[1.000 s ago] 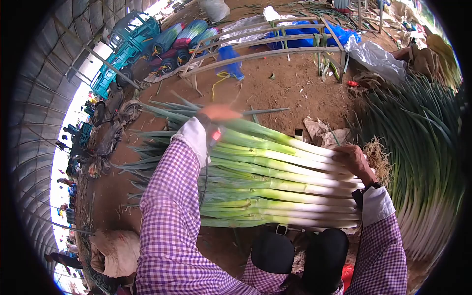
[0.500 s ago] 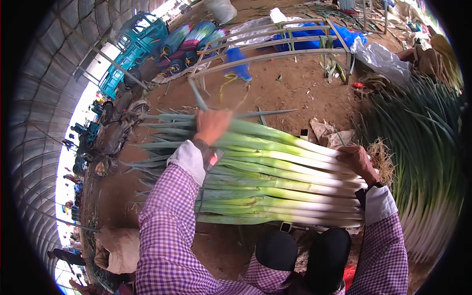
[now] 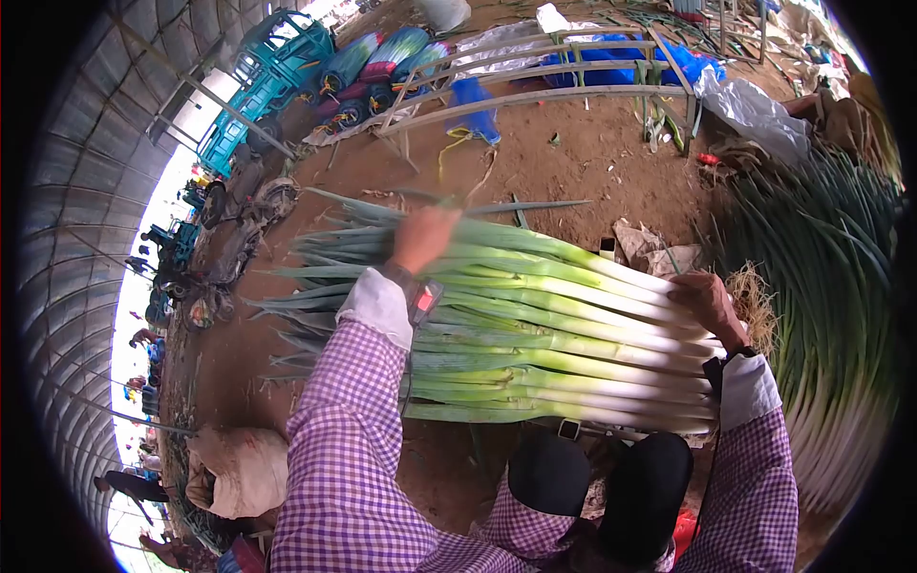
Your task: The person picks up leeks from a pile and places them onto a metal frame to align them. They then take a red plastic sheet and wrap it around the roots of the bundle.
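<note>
A thick layer of long green onions [image 3: 564, 344] lies side by side in front of me, white stems to the right and green leaves to the left. My left hand [image 3: 425, 239] is over the leaves at the far edge of the layer; motion smears its fingers, so their grip does not show. At the white end, my right hand [image 3: 709, 307] is closed around the stem of the farthest green onion, close to its stringy roots [image 3: 755, 304]. A grey cuff and a dark wrist device with a red spot [image 3: 424, 298] sit on my left wrist.
A large heap of green onions [image 3: 812, 258] lies to the right. Beyond stands a low metal frame [image 3: 535, 102] with a blue net bag [image 3: 471, 107] on it. Tied bundles [image 3: 392, 57] and a teal cart [image 3: 253, 95] are farther back. A sack [image 3: 244, 468] stands at lower left.
My left hand has shifted slightly right; the leaf that stuck up from it is no longer distinct. My right hand keeps its hold. The whole view has shifted a little.
</note>
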A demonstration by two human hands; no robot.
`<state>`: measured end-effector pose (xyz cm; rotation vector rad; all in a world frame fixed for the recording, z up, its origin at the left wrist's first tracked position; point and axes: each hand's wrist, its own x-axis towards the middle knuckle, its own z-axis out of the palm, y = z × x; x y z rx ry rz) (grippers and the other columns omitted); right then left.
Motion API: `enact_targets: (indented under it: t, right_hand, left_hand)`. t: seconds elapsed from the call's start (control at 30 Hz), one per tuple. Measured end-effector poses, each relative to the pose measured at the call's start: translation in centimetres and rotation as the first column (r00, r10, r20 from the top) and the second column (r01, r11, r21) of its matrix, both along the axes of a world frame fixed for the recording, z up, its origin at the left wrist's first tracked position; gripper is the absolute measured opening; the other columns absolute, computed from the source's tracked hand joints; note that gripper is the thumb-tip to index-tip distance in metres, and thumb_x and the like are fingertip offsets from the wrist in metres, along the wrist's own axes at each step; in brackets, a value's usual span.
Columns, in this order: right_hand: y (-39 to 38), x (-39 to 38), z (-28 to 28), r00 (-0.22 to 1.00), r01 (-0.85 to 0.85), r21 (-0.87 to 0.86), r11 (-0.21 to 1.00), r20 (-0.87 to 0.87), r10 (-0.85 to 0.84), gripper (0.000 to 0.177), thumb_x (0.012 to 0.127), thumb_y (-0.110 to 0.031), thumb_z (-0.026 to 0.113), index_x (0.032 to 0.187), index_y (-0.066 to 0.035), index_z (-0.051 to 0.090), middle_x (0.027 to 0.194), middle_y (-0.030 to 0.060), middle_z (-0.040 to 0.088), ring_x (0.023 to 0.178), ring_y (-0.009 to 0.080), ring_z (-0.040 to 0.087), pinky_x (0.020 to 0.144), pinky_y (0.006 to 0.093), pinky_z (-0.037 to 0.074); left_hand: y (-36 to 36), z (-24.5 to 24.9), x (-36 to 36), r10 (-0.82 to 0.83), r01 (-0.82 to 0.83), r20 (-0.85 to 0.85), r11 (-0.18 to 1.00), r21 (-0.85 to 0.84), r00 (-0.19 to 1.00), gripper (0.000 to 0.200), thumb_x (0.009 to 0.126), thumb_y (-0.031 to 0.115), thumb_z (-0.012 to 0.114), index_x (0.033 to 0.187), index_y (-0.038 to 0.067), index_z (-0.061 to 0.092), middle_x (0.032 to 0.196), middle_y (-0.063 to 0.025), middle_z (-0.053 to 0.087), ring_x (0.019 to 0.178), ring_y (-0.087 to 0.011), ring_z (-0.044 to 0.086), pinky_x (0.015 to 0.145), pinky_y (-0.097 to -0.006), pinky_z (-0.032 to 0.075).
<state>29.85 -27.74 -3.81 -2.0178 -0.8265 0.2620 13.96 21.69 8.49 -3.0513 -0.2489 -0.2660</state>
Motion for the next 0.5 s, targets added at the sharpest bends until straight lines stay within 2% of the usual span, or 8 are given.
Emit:
enact_targets:
  t: [0.1, 0.2, 0.3, 0.4, 0.43, 0.5]
  right_hand:
    - [0.0, 0.0, 0.4, 1.0, -0.019, -0.027, 0.999, 0.023, 0.02, 0.028, 0.08, -0.019, 0.081, 0.101, -0.002, 0.076, 0.092, 0.0183, 0.073, 0.086, 0.0332, 0.07, 0.079, 0.0402, 0.053]
    - [-0.4, 0.4, -0.4, 0.995, -0.066, 0.018, 0.998, 0.079, 0.065, 0.027, 0.082, -0.019, 0.079, 0.102, -0.001, 0.076, 0.092, 0.0188, 0.073, 0.086, 0.0329, 0.07, 0.079, 0.0397, 0.054]
    - [-0.4, 0.0, 0.2, 0.999, 0.001, -0.045, 0.999, 0.044, 0.001, 0.03, 0.085, -0.02, 0.079, 0.108, -0.001, 0.076, 0.094, 0.0181, 0.075, 0.088, 0.0314, 0.072, 0.081, 0.0393, 0.055]
    - [-0.3, 0.0, 0.2, 0.999, -0.028, -0.003, 1.0, 0.03, 0.028, 0.029, 0.086, -0.02, 0.08, 0.108, -0.002, 0.076, 0.096, 0.0169, 0.076, 0.089, 0.0288, 0.074, 0.08, 0.0377, 0.056]
    - [-0.2, 0.2, -0.1, 0.996, -0.026, -0.007, 1.0, 0.087, 0.027, 0.028, 0.086, -0.02, 0.08, 0.107, -0.002, 0.076, 0.095, 0.016, 0.076, 0.088, 0.0279, 0.074, 0.079, 0.0379, 0.057]
    - [-0.4, 0.4, -0.4, 0.998, -0.036, -0.004, 0.999, 0.05, 0.037, 0.027, 0.087, -0.02, 0.078, 0.107, -0.003, 0.077, 0.093, 0.0161, 0.076, 0.087, 0.0293, 0.074, 0.08, 0.0389, 0.056]
  left_hand:
    - [0.6, -0.6, -0.7, -0.109, 0.126, 0.111, 0.98, -0.156, 0.988, 0.037, 0.103, 0.035, 0.053, 0.108, 0.004, 0.072, 0.108, -0.0196, 0.071, 0.102, -0.0414, 0.066, 0.086, -0.0501, 0.051]
    - [1.7, -2.3, -0.4, -0.105, 0.129, 0.119, 0.968, -0.215, 0.987, 0.033, 0.104, 0.032, 0.051, 0.114, 0.007, 0.071, 0.107, -0.0186, 0.071, 0.101, -0.0399, 0.066, 0.086, -0.0489, 0.051]
    - [3.9, -3.4, 0.7, -0.201, 0.2, -0.134, 0.979, -0.027, 0.97, 0.032, 0.105, 0.027, 0.048, 0.121, 0.01, 0.069, 0.108, -0.019, 0.07, 0.101, -0.0392, 0.067, 0.086, -0.0479, 0.051]
    - [3.7, -2.9, 1.0, -0.152, 0.163, -0.237, 0.986, 0.028, 0.96, 0.033, 0.106, 0.024, 0.045, 0.126, 0.01, 0.067, 0.109, -0.0197, 0.07, 0.102, -0.0392, 0.067, 0.086, -0.0478, 0.051]
    - [3.7, -2.7, 1.0, -0.118, 0.126, -0.249, 0.992, 0.013, 0.961, 0.033, 0.106, 0.024, 0.045, 0.126, 0.01, 0.067, 0.109, -0.02, 0.07, 0.102, -0.0392, 0.067, 0.086, -0.0478, 0.051]
    - [3.5, -2.8, 1.3, -0.068, 0.065, -0.281, 0.998, -0.019, 0.957, 0.034, 0.106, 0.026, 0.046, 0.126, 0.009, 0.067, 0.111, -0.0206, 0.07, 0.102, -0.0391, 0.067, 0.086, -0.0479, 0.051]
